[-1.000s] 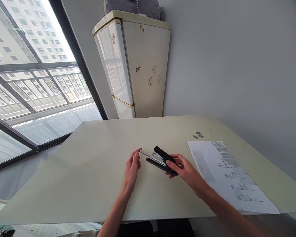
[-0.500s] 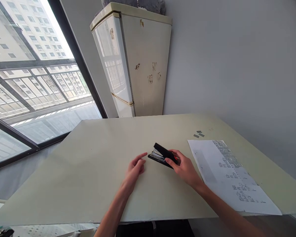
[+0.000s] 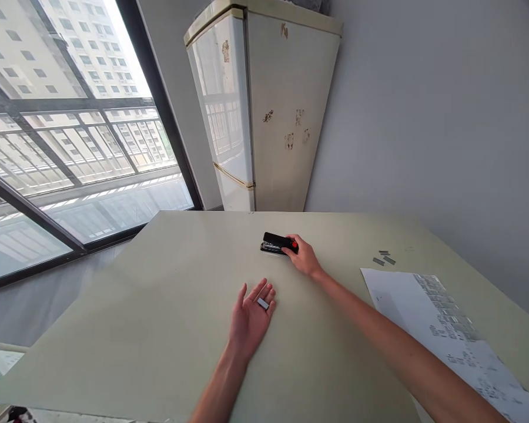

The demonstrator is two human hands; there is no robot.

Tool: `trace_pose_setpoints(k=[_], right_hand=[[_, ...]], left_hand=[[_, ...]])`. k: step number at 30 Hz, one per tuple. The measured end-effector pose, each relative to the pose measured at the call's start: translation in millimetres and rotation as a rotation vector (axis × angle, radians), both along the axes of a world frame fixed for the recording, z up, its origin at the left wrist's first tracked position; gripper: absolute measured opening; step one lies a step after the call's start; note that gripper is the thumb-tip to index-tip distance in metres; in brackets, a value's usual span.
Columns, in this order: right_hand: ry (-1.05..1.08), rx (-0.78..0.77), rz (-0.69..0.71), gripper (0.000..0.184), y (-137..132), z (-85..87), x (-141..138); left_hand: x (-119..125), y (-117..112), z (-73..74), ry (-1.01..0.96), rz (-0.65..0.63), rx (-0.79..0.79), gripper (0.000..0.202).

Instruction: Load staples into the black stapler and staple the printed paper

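Paper (image 3: 394, 288) on desk (image 3: 158, 329), right side, printed, partly under right forearm. Left hand (image 3: 249, 320) near middle, palm up, fingers spread a bit apart, not closed on anything; silver strip (image 3: 263, 304) lies across them. Gray strips (image 3: 383, 259) on desk at right, just past paper's far edge. Right hand (image 3: 303, 257) farther than left, fingers clamped on right end of black stapler (image 3: 273, 242), far middle; can't tell if stapler touches desk. Fridge (image 3: 286, 88) beyond desk.
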State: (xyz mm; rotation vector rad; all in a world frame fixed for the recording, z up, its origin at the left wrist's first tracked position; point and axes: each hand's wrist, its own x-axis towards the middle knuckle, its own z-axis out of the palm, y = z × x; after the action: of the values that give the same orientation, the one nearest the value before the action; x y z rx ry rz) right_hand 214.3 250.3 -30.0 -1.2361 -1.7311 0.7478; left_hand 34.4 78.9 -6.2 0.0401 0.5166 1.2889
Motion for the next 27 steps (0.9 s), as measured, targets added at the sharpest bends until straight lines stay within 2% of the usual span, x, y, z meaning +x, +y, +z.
trace_pose_setpoints(k=[3, 6, 9, 10, 12, 14, 16, 19, 22, 24, 26, 27], right_hand=[[-0.018, 0.017, 0.041, 0.031, 15.6, 5.0, -10.7], [-0.028, 0.069, 0.009, 0.036, 2.4, 16.3, -13.7], [-0.027, 0.160, -0.006, 0.035, -41.2, 29.5, -11.2], [-0.035, 0.197, 0.035, 0.026, -59.7, 32.8, -9.8], [-0.109, 0.266, 0.212, 0.015, -96.3, 36.2, -7.4], [-0.162, 0.245, 0.324, 0.017, -126.0, 35.9, -6.3], [-0.215, 0.228, 0.356, 0.017, -144.9, 35.4, -5.8], [-0.279, 0.239, 0.316, 0.012, -154.1, 40.2, 2.1], [-0.316, 0.258, 0.270, 0.017, -145.7, 50.1, 33.1], [-0.339, 0.264, 0.220, 0.021, -131.1, 54.5, 70.8], [-0.364, 0.251, 0.118, 0.024, -109.9, 54.0, 119.1], [-0.442, 0.247, 0.023, 0.025, -97.8, 51.7, 144.9]], left_hand=[[-2.7, -0.4, -5.1, 0.000, -0.001, -0.003, 0.036], [-2.4, -2.1, -7.2, 0.006, 0.013, -0.001, 0.037], [-0.3, -4.2, -6.9, 0.001, 0.040, 0.028, 0.041], [0.4, -5.0, -6.4, 0.002, 0.048, 0.040, 0.043], [2.0, -6.7, -4.8, 0.024, 0.047, 0.060, 0.045], [4.6, -8.2, -2.2, 0.074, 0.026, 0.084, 0.046], [9.9, -8.4, 1.1, 0.131, -0.006, 0.107, 0.047], [27.2, -4.8, 5.3, 0.196, -0.063, 0.125, 0.048], [56.2, -2.7, 5.1, 0.242, -0.125, 0.175, 0.050], [77.4, -8.0, 3.6, 0.310, -0.175, 0.281, 0.056], [95.9, -19.7, 3.0, 0.515, -0.273, 0.442, 0.058], [103.6, -26.8, 3.3, 0.686, -0.342, 0.539, 0.056]])
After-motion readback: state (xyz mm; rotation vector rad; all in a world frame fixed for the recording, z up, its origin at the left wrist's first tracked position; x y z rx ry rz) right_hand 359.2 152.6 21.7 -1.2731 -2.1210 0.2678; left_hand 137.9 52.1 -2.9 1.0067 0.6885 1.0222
